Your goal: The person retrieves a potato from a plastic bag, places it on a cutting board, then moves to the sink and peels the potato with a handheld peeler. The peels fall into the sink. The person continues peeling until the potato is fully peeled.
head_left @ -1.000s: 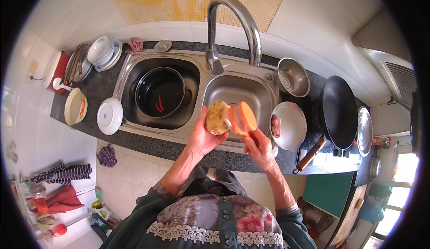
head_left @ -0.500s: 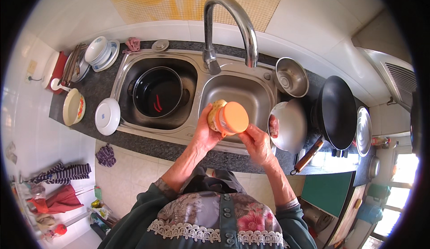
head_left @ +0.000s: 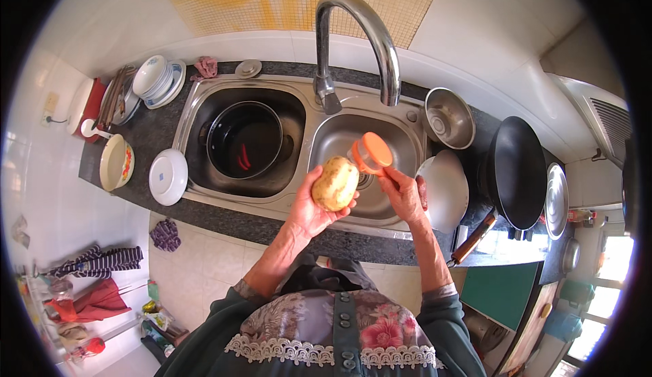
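Observation:
My left hand [head_left: 309,209] cups a large, pale yellow potato [head_left: 335,185] with brownish patches, held up over the front edge of the right sink basin [head_left: 324,139]. Pinched by its handle in my right hand [head_left: 405,199] is an orange peeler [head_left: 373,152] with a round cap and a partly clear body; its blade does not show. The peeler is raised just right of the potato, apart from it. Behind my right hand, a white bowl [head_left: 448,197] holds a piece of reddish meat, mostly covered by my fingers.
In the left basin stands a black pot [head_left: 216,154] with red chillies [head_left: 244,157]. A tall faucet [head_left: 360,7] arches above. Right of the sink are a steel bowl [head_left: 448,116] and a wok [head_left: 516,173]; leftward, a white plate [head_left: 168,177], stacked bowls [head_left: 151,75] and a cream bowl [head_left: 115,161].
My right hand has drawn the peeler off the potato, up and to the right. The potato, earlier mostly hidden behind it, now shows in my left hand.

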Tool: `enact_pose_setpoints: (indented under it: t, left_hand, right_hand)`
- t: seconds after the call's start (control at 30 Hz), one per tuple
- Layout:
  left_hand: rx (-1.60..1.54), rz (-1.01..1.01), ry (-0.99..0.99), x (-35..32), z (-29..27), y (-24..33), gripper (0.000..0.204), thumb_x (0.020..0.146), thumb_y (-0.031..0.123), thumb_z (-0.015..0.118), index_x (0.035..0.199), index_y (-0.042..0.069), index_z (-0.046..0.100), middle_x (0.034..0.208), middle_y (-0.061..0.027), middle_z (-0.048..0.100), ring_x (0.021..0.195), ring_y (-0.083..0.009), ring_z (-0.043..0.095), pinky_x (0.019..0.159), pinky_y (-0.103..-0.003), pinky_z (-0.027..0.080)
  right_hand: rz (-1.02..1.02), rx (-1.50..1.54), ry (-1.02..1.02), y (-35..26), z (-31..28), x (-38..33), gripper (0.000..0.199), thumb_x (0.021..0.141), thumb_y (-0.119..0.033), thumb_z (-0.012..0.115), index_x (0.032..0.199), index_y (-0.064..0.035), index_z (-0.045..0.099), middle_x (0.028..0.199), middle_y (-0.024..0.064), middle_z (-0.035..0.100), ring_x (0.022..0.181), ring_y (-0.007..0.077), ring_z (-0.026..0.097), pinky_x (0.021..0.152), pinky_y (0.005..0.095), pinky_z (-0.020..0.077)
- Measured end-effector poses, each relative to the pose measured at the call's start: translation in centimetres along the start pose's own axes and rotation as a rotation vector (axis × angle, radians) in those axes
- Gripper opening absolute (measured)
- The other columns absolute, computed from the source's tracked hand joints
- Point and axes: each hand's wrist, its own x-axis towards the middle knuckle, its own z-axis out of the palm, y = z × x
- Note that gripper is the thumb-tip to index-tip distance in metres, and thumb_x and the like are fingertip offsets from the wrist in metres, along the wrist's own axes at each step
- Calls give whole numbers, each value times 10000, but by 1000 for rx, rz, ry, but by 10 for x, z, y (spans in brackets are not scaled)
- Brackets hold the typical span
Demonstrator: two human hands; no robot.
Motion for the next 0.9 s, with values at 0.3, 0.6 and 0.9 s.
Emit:
enact_pose_setpoints:
  t: [0.3, 0.6, 0.9]
  left_hand:
    - [62, 55, 85, -6, 4, 12, 578, 850, 533, 480, 1177, 58, 521, 1000, -186, 607, 841, -269, 624, 655, -330, 538]
    - [-32, -56, 40, 1, -16, 6, 539, 852, 497, 502, 1196, 82, 505, 1063, -146, 585, 905, -307, 601, 650, -358, 552]
    - [-63, -30, 73, -13, -25, 6, 546, 822, 492, 558, 1153, 59, 526, 1005, -137, 608, 872, -302, 615, 683, -363, 554]
  right_hand:
    - [216, 659, 256, -41, -7, 17, 311, 950, -300, 455, 1067, -27, 545, 638, -18, 495, 438, 33, 369, 370, 169, 265]
    - [-289, 724, 395, -160, -17, 63, 315, 974, -273, 391, 1073, -4, 520, 810, 73, 608, 517, 76, 450, 409, 183, 303]
    - [-247, 1059, 209, -167, -1, 81, 373, 947, -348, 427, 1045, 2, 508, 718, 53, 548, 517, 95, 464, 422, 198, 325]
